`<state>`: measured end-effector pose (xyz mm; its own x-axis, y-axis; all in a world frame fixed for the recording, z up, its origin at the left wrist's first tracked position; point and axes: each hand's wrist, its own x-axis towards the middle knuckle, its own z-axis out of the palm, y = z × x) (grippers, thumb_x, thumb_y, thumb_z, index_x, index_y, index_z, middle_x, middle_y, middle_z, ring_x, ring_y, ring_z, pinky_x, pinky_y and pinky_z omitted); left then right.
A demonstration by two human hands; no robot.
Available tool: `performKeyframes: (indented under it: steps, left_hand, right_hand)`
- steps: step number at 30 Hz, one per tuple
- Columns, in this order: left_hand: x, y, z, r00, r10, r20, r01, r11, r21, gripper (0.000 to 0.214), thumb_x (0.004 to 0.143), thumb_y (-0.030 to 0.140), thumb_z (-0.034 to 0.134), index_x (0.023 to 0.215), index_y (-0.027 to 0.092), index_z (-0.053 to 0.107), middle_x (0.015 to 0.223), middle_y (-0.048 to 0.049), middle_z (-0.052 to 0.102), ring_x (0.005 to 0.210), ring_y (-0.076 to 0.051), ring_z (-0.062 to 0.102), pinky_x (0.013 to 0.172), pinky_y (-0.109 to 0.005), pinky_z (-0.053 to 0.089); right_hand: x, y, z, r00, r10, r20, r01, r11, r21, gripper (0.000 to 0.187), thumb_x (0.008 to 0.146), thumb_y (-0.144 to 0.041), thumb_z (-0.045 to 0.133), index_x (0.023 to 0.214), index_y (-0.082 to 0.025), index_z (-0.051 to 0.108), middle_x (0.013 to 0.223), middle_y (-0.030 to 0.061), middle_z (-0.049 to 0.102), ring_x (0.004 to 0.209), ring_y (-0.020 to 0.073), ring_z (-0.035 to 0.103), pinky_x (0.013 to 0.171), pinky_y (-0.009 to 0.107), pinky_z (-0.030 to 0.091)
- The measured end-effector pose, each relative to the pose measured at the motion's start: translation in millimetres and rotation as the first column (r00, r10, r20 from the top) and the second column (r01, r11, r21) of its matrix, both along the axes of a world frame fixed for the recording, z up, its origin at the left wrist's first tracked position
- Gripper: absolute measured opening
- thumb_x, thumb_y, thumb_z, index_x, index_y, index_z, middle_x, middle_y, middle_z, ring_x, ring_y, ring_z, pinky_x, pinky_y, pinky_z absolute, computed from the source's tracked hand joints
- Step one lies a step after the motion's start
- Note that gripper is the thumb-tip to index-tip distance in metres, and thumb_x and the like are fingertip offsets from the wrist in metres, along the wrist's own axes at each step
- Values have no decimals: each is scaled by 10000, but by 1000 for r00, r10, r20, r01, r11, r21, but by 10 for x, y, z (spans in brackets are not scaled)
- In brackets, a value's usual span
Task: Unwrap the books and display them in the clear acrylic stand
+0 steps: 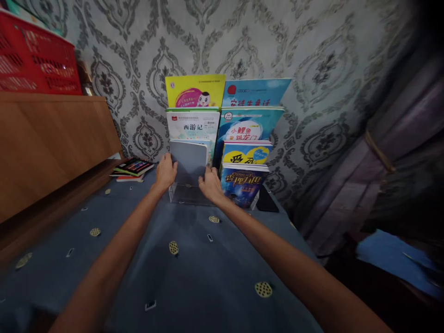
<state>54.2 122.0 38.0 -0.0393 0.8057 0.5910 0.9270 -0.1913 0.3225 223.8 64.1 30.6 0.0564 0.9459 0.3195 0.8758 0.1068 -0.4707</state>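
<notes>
Grey book [189, 159] is being held upright in front of a white book [193, 126], in the left column of a clear stand [189, 195]. Its left edge is being gripped by the left hand [166, 171], whose fingers are being kept curled and nearly closed. Its right edge is being pinched low down by the right hand [211, 183], whose fingers are also being kept bent and nearly closed. Whether its lower edge is being borne by the stand cannot be told.

Behind the white book, a yellow book [194, 87] is being propped up. The right column is being filled by four tiers of books, a dark blue book [244, 186] being placed foremost. A black object [268, 201] is being partly hidden by that column. Farther left, a small pile [133, 167] is being supported by the patterned cloth [194, 282], near a wooden board [55, 143]; above, a red basket [41, 60] is being seen.
</notes>
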Motion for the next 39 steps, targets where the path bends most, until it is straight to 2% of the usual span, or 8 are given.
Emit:
performKeyframes:
  steps: [4,8,16,26,31,39]
  left_hand:
    - [2,8,-19,1000,-2,18,1,999,37,136,926,224,519,1049,172,544,1121,-158,642,1068,-304,636,917,-421,508]
    - [11,1,-21,1000,9,25,-10,1000,19,124,930,233,521,1037,172,540,1122,-153,638,1077,-300,632,917,-413,507]
    - [31,4,-34,999,13,40,-14,1000,15,121,925,244,536,1029,182,546,1116,-144,647,1083,-299,636,916,-404,505]
    - [42,25,-56,999,22,41,-23,1000,21,128,920,242,526,1030,185,558,1100,-140,663,1074,-299,643,924,-405,503]
    - [42,19,-42,999,25,28,-25,1000,-4,145,934,253,513,1041,170,562,1125,-158,661,1088,-306,639,921,-403,503]
    - [34,49,-46,999,25,26,-24,999,-21,151,941,264,497,1048,176,559,1110,-153,669,1095,-306,639,925,-419,507]
  right_hand:
    - [-21,-13,7,1000,-13,-28,13,1000,1,493,947,-203,453,1418,-61,418,1316,210,514,1165,284,613,974,367,491]
    - [-40,19,-21,998,-16,-61,17,1000,20,537,937,-198,462,1443,-35,385,1317,225,507,1129,286,633,961,373,499]
    - [-42,131,-108,989,-22,-148,39,993,114,453,901,-198,482,1342,-97,469,1246,191,527,1044,281,640,911,381,513]
    - [1,299,-203,985,1,-173,37,975,217,318,860,-187,475,1159,-108,548,1090,167,543,986,292,602,900,407,505]
    - [29,396,-278,976,32,-216,31,959,281,341,837,-144,445,1149,-92,571,1055,167,565,996,288,599,966,417,487]
    - [93,488,-342,956,69,-284,29,945,327,384,819,-128,441,1163,-123,611,1007,146,630,961,294,623,954,455,499]
